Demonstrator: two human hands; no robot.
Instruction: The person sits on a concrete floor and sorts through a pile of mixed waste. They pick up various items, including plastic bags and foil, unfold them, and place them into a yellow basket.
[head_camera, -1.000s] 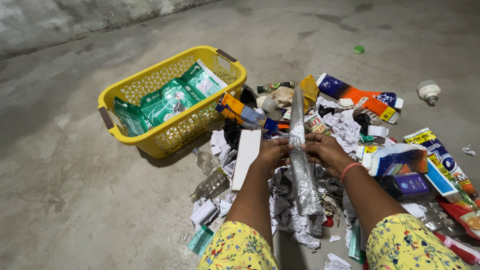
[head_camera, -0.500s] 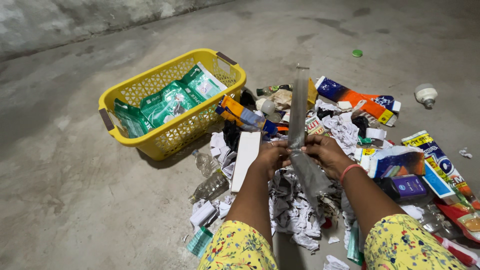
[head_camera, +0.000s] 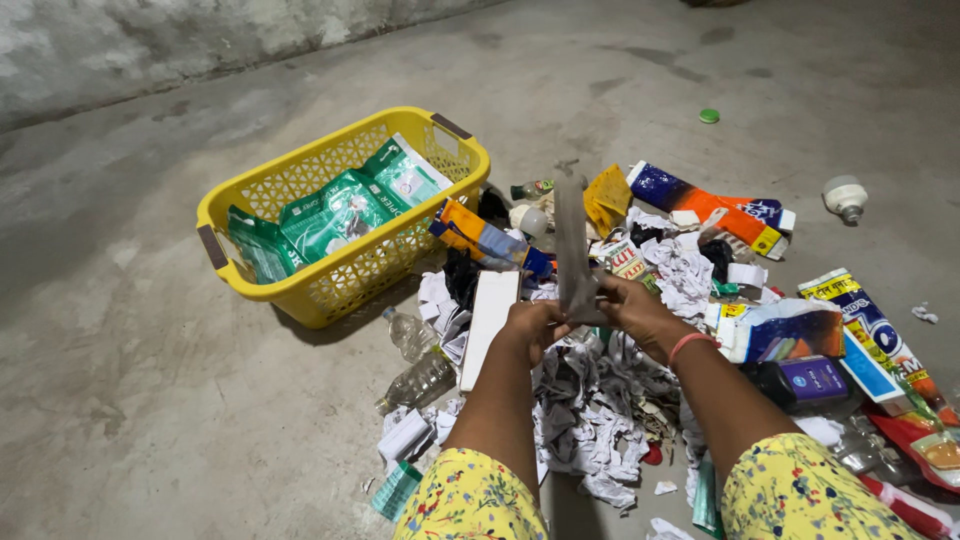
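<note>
My left hand (head_camera: 532, 326) and my right hand (head_camera: 630, 311) both grip a long silvery foil wrapper (head_camera: 573, 250) at its lower end. The wrapper stands nearly upright above a heap of crumpled white paper (head_camera: 590, 410). A flat white box (head_camera: 489, 312) lies just left of my left hand. To the upper left sits a yellow plastic basket (head_camera: 300, 180) holding green pouches (head_camera: 340, 205). A red band circles my right wrist.
Litter spreads on the concrete floor: clear plastic bottles (head_camera: 415, 375), an orange and blue carton (head_camera: 715, 205), a blue and white packet (head_camera: 785, 335), a dark purple jar (head_camera: 810, 380). A light bulb (head_camera: 845, 197) and a green cap (head_camera: 709, 116) lie farther off. A wall runs along the top left.
The foil wrapper, earlier hanging down past my hands, has been drawn up and gathered so that it now stands upright above them. My hands have shifted slightly lower and left.
</note>
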